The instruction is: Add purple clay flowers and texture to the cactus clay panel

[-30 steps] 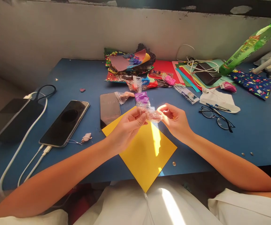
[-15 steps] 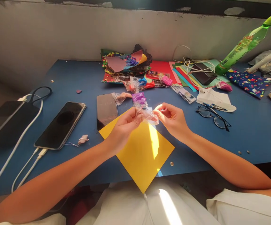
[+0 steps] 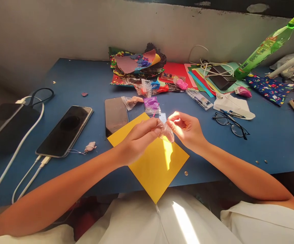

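Observation:
A small clear plastic bag (image 3: 167, 133) is stretched between my hands, just above a yellow sheet of paper (image 3: 152, 169). My left hand (image 3: 144, 135) grips it with fingers pressed together, its back partly hiding the bag. On the other side my right hand (image 3: 186, 126) pinches the bag's edge between thumb and fingertips. Something pale pink shows inside, too blurred to name. Just beyond lie a purple packet (image 3: 152, 104) in clear wrap and a packet with a peach-coloured lump (image 3: 133, 101). One corner of the paper overlaps a dark phone (image 3: 116, 113).
On the left a phone (image 3: 65, 130) with cables and a black device (image 3: 9, 125) lie on the blue table. Eyeglasses (image 3: 230, 125) rest at right. Behind stand decorated papers (image 3: 136, 64), coloured sheets and a leaning green bottle (image 3: 266, 51).
My left hand has shifted a little right, turning its back more towards me and bunching the bag closer to my right hand. My right hand stays nearly in place.

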{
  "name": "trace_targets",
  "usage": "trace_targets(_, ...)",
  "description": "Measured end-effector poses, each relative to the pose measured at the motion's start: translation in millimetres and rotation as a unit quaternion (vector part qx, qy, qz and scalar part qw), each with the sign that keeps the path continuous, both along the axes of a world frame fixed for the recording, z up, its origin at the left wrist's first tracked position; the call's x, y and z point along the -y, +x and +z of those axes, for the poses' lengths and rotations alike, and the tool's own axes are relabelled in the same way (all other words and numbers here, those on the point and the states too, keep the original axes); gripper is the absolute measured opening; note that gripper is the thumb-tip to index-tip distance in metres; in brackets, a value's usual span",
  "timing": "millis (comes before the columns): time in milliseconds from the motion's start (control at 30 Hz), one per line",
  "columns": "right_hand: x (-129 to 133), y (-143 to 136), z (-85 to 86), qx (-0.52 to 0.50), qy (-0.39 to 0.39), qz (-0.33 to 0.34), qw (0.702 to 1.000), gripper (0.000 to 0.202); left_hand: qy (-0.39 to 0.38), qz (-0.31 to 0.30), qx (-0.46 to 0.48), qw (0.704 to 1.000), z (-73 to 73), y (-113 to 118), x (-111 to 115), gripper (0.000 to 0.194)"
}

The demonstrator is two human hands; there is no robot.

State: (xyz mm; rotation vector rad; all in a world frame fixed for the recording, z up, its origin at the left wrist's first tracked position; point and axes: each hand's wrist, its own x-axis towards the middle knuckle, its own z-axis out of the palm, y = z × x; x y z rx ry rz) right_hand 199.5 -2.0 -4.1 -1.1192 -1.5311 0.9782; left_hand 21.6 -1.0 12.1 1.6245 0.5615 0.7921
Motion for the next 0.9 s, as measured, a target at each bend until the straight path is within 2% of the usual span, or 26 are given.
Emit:
trace_targets(200, 1.1, -1.0, -4.5, -0.030, -0.022, 0.034, 0.999, 0.035, -0.062, 0.009, 0.028, 0.998, -12.7, -0.9, -1.8, 0.022)
trace_targets(333, -2.1, 3.9, -2.8, -0.008, -0.019, 0.022, 1.000, 0.034, -0.138, 0.019, 0.066, 0.988, -7.6, 0.0, -8.6, 0.019)
trace_targets(400, -4.9, 8.0, -1.8, -0.019, 0.013, -0.016, 1.000, 0.033, -0.173, 0.046, 0.091, 0.980, -3.8, -0.4, -12.6, 0.018)
trace_targets(467, -7.3, 12.1, -1.5, -0.040, 0.094, -0.058, 0.993, 0.026, -0.192, 0.073, 0.103, 0.973, -2.1, -1.5, -15.4, 0.019)
trace_targets(533, -8.9, 15.5, -2.2, -0.027, 0.224, -0.089, 0.970, 0.015, -0.209, 0.085, 0.108, 0.968, -2.7, -2.4, -16.1, 0.021)
trace_targets(567, -9.3, 16.8, -2.9, 0.005, 0.303, -0.095, 0.948, 0.016, -0.224, 0.088, 0.111, 0.964, -3.5, -2.4, -15.5, 0.022)
trace_targets(633, -9.6, 18.7, -4.0, 0.119, 0.447, -0.079, 0.883, 0.027, -0.270, 0.098, 0.122, 0.950, -4.7, -1.6, -12.7, 0.022)
trace_targets(700, -9.3, 20.0, -3.6, 0.243, 0.518, -0.045, 0.819, 0.033, -0.319, 0.112, 0.133, 0.931, -4.1, -0.1, -9.2, 0.022)
trace_targets(733, -8.9, 20.4, -2.6, 0.280, 0.523, -0.039, 0.804, 0.035, -0.336, 0.114, 0.139, 0.925, -3.0, 0.5, -7.7, 0.022)
trace_targets(767, -8.3, 20.7, -1.1, 0.288, 0.521, -0.046, 0.802, 0.036, -0.346, 0.109, 0.144, 0.921, -1.3, 1.0, -6.6, 0.023)
trace_targets(900, -5.4, 19.8, 4.2, 0.199, 0.517, -0.118, 0.824, 0.043, -0.366, 0.079, 0.163, 0.913, 6.3, 1.4, -6.6, 0.030)
